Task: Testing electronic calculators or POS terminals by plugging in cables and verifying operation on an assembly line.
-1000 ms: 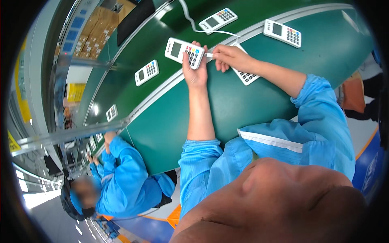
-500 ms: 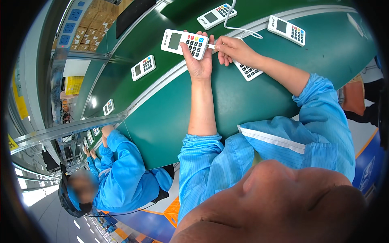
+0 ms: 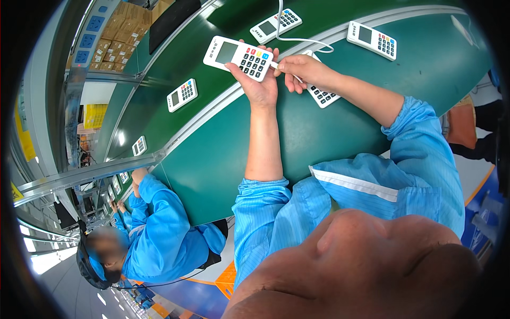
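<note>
A white card payment terminal point(image 3: 227, 52) with a grey screen and coloured keys lies face up across my left hand point(image 3: 261, 93). The thumb is over its front edge and the fingers are behind it. My right hand point(image 3: 304, 70) pinches the white plug point(image 3: 274, 65) of a white cable point(image 3: 305, 40) at the terminal's right, keypad end. The plug meets that end; how far it is inserted cannot be made out. Beneath my right hand, another payment terminal point(image 3: 324, 97) rests on the green table point(image 3: 319, 133), partly covered by the hand.
More terminals lie on the dark green belt beyond the metal rail: one far ahead point(image 3: 276, 25), one at left point(image 3: 182, 95). Another terminal point(image 3: 372, 40) sits at the table's right. A co-worker in blue point(image 3: 164, 228) sits to the left, past a metal bar point(image 3: 95, 173).
The held terminal has tilted slightly, its keypad end dropping toward me, and my right hand has shifted a little left with it. The whole view has moved slightly.
</note>
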{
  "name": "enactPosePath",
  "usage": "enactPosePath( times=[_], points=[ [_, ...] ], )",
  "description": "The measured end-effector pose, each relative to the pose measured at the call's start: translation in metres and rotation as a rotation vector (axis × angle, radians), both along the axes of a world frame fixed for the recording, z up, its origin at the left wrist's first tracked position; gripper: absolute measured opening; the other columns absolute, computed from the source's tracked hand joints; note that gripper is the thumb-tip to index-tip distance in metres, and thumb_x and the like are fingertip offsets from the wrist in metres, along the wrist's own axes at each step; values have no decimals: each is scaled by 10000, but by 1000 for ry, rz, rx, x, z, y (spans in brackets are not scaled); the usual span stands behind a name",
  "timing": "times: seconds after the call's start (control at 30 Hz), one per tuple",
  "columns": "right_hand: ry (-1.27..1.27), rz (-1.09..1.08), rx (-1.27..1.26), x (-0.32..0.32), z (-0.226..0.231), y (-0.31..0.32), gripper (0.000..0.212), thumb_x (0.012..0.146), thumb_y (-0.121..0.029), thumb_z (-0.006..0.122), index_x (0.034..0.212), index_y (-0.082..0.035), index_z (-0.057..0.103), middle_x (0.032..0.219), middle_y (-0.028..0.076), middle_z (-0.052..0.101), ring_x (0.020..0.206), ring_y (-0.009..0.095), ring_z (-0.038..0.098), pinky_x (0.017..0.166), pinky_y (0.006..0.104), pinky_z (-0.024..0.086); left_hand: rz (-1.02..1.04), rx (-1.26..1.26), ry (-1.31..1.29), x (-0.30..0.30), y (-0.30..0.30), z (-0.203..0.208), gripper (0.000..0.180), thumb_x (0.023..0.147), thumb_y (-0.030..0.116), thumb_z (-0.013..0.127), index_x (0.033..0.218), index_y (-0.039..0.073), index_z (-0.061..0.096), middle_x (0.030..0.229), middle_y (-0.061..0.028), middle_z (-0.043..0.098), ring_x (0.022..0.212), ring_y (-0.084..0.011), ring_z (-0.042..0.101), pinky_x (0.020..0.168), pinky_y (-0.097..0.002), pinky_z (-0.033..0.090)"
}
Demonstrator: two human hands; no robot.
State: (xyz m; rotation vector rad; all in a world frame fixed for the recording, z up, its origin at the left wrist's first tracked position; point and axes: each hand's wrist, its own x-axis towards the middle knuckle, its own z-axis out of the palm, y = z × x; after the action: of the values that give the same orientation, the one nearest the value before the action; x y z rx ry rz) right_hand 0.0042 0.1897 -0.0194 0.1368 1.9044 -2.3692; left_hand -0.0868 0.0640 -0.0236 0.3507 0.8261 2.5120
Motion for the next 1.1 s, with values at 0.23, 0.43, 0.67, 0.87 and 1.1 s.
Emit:
enactPosePath(
  times=[0.23, 0.43, 0.67, 0.87, 1.1],
  points=[
    [-63, 15, -8, 0, 1, 1, 309, 1006, -321, 499, 958, -50, 640, 651, 24, 614, 508, 65, 525, 481, 203, 382, -10, -83, 72, 1, 0, 2, 849, 912, 772, 313, 1385, 74, 412, 1039, -148, 602, 930, -297, 613, 898, -478, 499],
    [-65, -18, -35, 0, -1, -2, 296, 1010, -318, 507, 958, -58, 639, 643, 0, 593, 517, 44, 498, 473, 193, 365, -52, -99, 108, 3, -1, 1, 833, 928, 744, 329, 1378, 50, 430, 1019, -140, 604, 914, -289, 620, 847, -448, 511],
    [-32, 65, -15, 6, -3, 9, 296, 1027, -308, 502, 1014, -54, 653, 642, -12, 572, 527, 34, 487, 475, 179, 347, -142, -91, 109, 4, 6, -6, 896, 887, 784, 369, 1386, 42, 435, 1053, -148, 634, 921, -282, 647, 887, -429, 522],
    [-3, 30, -61, 3, -10, 12, 291, 1025, -326, 505, 973, -63, 617, 619, -19, 539, 512, 20, 433, 456, 184, 311, -161, -24, 57, 3, 5, -9, 931, 866, 815, 345, 1378, 44, 435, 1097, -161, 621, 1014, -304, 621, 989, -463, 455],
    [122, -46, -301, -7, -25, 44, 239, 1023, -277, 514, 985, -57, 599, 664, -42, 544, 528, 15, 432, 458, 160, 315, 12, -314, 176, -4, 7, -31, 790, 993, 658, 286, 1374, -20, 426, 1184, -155, 586, 1085, -263, 564, 1003, -407, 437]
  ],
)
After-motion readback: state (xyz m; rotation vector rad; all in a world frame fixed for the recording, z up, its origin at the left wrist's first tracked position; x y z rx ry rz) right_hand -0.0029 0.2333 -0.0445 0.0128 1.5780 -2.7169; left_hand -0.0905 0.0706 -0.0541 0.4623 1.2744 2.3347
